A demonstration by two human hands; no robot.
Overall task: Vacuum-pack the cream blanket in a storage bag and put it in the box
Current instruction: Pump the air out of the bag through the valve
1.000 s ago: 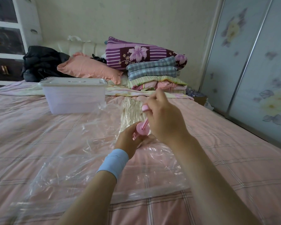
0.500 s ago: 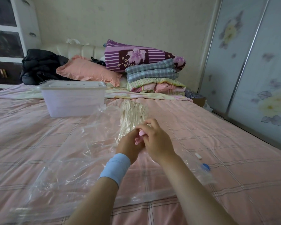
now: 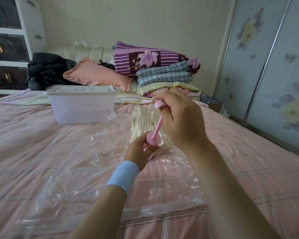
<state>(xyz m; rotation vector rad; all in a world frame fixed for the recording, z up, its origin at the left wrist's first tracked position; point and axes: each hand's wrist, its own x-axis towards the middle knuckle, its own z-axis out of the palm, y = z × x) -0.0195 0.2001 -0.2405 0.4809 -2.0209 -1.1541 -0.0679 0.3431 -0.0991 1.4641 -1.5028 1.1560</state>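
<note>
Right hand clenched round the pink pump handle, plunger out. Left hand grips the pump barrel, held down on the storage bag. Cream blanket is inside the bag, just beyond my left fingers. Box further beyond, lid on. Risk: a crooked push tips the pump under my left fingers, the seal leaks and the bag refills.

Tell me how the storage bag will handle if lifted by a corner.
Probably floppy: the storage bag lies wrinkled on the bed. Likely slippery, its film being glossy. The cream blanket bunched at the far end should drag that end down.
</note>
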